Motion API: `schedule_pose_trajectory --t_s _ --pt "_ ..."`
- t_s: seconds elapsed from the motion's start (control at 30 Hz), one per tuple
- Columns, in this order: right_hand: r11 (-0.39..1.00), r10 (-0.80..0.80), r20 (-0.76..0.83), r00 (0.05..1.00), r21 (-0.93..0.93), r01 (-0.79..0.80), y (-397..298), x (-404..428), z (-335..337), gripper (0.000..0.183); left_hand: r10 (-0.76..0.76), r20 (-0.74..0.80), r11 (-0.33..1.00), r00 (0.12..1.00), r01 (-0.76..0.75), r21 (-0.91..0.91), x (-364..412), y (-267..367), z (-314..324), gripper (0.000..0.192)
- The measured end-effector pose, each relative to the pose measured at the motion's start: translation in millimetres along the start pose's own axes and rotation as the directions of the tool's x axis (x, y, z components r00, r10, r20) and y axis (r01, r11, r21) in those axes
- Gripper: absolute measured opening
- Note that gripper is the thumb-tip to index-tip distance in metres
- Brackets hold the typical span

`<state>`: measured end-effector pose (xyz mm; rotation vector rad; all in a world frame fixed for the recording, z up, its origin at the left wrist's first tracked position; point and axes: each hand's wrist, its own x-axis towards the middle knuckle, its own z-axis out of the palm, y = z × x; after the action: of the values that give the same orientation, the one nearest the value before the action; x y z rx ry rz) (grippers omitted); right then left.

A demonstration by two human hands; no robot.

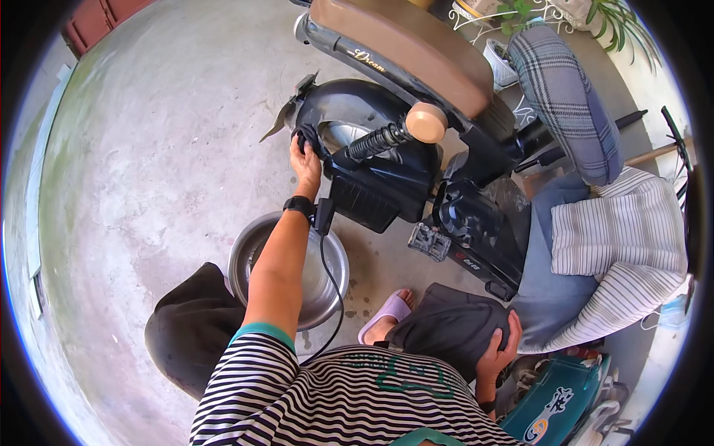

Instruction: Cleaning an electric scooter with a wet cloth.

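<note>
With my left hand (pixel 305 163) I press a dark cloth (pixel 308 139) against the edge of the black rear fender (pixel 362 92) of an electric bike (pixel 385 184). A wide watch or band and a small black device with a cable are at that wrist. My right hand (pixel 499 348) rests on the knee of my dark trousers, fingers somewhat apart, holding nothing. Below my left forearm, a round metal basin (pixel 326 290) stands on the floor, partly hidden by the arm. The bike has a brown seat (pixel 413 50), a coil shock absorber (pixel 376 142) and a pedal (pixel 429 241).
A plaid padded seat (pixel 566 103) and striped fabric (pixel 619 240) are on the bike at right. Potted plants (pixel 499 58) stand on a white metal rack behind. A teal board or box (pixel 558 401) lies at lower right, beside shoes. Wet spots mark the concrete floor (pixel 139 139) near the basin.
</note>
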<state>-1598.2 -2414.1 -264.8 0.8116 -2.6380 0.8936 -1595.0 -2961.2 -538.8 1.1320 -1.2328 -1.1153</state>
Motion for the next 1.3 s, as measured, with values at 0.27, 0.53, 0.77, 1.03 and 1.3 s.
schedule_pose_trajectory --t_s 0.27,0.53,0.77,1.03,1.3 --pt "1.0 0.015 0.018 1.0 0.002 -0.015 -4 3 2 0.037 0.638 0.398 0.76 0.66 -0.623 -0.186 5 156 31 0.026" --pt "1.0 -0.017 0.017 1.0 -0.004 0.017 -4 1 3 0.035 0.568 0.38 0.767 0.73 -0.637 0.077 -20 125 11 0.052" --pt "0.999 -0.042 0.018 0.999 -0.031 0.043 -4 3 4 0.036 0.097 0.088 0.98 0.991 -0.111 0.165 24 22 15 0.052" --pt "0.999 -0.03 0.022 0.999 -0.044 0.031 -6 7 6 0.037 0.182 0.131 0.981 0.974 -0.189 0.042 -68 3 -11 0.049" --pt "0.998 -0.042 0.046 0.998 -0.042 0.044 -11 6 8 0.037 0.201 -0.073 0.976 0.977 -0.193 0.102 -22 26 -21 0.035"
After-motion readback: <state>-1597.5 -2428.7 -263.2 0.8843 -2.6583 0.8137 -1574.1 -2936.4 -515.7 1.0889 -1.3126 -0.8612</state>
